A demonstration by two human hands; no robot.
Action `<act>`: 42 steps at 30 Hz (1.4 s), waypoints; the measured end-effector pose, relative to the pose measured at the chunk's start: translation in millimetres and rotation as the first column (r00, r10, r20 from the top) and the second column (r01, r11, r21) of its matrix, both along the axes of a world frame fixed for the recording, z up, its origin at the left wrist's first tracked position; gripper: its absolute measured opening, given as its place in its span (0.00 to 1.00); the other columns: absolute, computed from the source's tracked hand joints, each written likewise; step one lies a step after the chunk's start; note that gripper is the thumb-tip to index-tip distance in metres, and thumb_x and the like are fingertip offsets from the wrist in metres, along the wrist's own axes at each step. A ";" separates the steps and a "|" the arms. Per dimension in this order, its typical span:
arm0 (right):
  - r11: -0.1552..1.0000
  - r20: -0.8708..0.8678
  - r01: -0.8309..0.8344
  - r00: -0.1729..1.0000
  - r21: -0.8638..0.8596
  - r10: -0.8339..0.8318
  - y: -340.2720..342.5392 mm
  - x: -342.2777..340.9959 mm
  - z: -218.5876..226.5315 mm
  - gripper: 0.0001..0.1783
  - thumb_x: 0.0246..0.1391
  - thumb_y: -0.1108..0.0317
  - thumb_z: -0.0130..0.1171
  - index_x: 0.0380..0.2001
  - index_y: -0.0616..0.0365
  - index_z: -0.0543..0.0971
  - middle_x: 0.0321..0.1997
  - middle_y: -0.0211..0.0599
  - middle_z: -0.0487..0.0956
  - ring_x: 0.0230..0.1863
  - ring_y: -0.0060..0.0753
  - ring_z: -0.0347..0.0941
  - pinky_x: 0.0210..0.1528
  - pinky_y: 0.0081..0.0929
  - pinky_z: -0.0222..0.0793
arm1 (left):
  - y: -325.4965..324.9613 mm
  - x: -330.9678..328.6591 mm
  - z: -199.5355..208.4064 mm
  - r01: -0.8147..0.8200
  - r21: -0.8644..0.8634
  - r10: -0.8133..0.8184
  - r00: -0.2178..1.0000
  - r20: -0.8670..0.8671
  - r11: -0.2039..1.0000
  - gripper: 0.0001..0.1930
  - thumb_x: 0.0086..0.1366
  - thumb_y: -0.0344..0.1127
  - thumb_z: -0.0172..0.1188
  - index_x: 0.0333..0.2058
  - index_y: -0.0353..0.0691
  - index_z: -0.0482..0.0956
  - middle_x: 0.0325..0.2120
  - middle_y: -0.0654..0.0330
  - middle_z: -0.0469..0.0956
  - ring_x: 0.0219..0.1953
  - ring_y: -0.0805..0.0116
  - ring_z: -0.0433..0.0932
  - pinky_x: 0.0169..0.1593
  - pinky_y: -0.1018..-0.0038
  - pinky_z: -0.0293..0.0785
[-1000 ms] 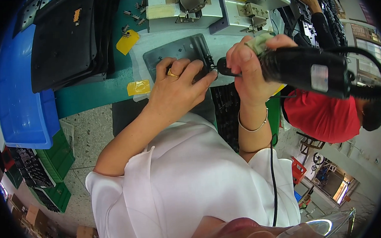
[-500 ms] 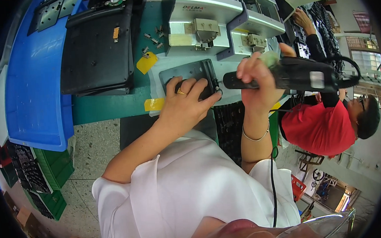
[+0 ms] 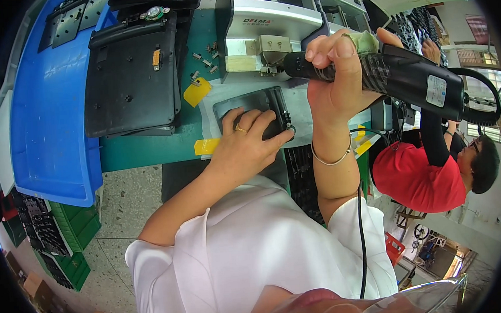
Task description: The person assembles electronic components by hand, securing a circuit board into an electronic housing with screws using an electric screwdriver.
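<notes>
Left hand (image 3: pixel 244 145) presses flat on the rigid, light black plastic panel (image 3: pixel 253 107); right hand (image 3: pixel 337 79) grasps the heavy black electric screwdriver (image 3: pixel 395 76) mid-barrel.

- A small dark grey rectangular plastic panel (image 3: pixel 253 107) is laid flat on a pale cloth pad (image 3: pixel 299 110) spread over the green benchtop (image 3: pixel 147 148).
- The panel is pressed down by the left hand (image 3: pixel 247 142), fingers spread across it; a ring is worn on one finger.
- A black cylindrical corded electric screwdriver (image 3: pixel 383 74) is gripped by the right hand (image 3: pixel 337 76), raised above the panel's far edge, clear of it.
- A large black moulded plastic housing (image 3: pixel 128 83) is set to the left, partly overlapping a blue plastic tray (image 3: pixel 48 128).
- Small loose screws (image 3: pixel 204 59) are scattered near a yellow tag (image 3: pixel 196 92).
- A person in a red shirt (image 3: pixel 418 180) is seated to the right.
</notes>
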State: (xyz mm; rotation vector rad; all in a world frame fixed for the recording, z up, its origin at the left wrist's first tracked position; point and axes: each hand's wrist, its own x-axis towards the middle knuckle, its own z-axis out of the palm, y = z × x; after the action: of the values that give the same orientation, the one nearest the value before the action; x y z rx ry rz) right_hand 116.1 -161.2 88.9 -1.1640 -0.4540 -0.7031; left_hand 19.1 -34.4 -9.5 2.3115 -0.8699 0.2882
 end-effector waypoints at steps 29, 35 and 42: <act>0.990 -0.249 -0.087 0.967 -0.107 0.058 -56.4 -85.5 -11.7 0.28 0.49 0.84 0.60 0.52 0.60 0.62 0.29 0.41 0.73 0.18 0.27 0.69 0.21 0.27 0.70 | -2.4 -1.4 4.4 -0.013 -0.009 0.012 0.998 -0.062 1.000 0.21 0.48 0.36 0.67 0.45 0.60 0.80 0.50 0.62 0.68 0.54 0.60 0.64 0.60 0.53 0.53; 0.966 -0.312 -0.033 0.949 -0.257 -0.051 -51.1 -93.6 -24.6 0.26 0.53 0.80 0.52 0.55 0.53 0.60 0.15 0.30 0.65 0.16 0.24 0.60 0.21 0.28 0.62 | -4.6 -1.9 3.1 -0.024 -0.003 0.023 0.998 -0.052 1.000 0.21 0.47 0.36 0.67 0.44 0.60 0.80 0.49 0.63 0.68 0.55 0.61 0.64 0.60 0.54 0.52; 0.962 -0.310 -0.019 0.948 -0.273 -0.070 -49.5 -96.0 -27.1 0.27 0.53 0.80 0.52 0.55 0.54 0.59 0.15 0.31 0.65 0.16 0.24 0.59 0.20 0.28 0.62 | -5.0 -3.8 2.8 -0.031 -0.008 0.030 0.998 -0.052 0.999 0.21 0.47 0.36 0.67 0.44 0.60 0.80 0.50 0.63 0.68 0.55 0.61 0.64 0.60 0.53 0.52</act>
State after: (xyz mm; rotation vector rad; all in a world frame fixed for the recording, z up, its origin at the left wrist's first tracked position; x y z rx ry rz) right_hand 20.2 -210.7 61.7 -1.5176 -0.2671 -0.4701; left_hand 15.2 -39.3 -6.8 2.3159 -0.8067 0.2429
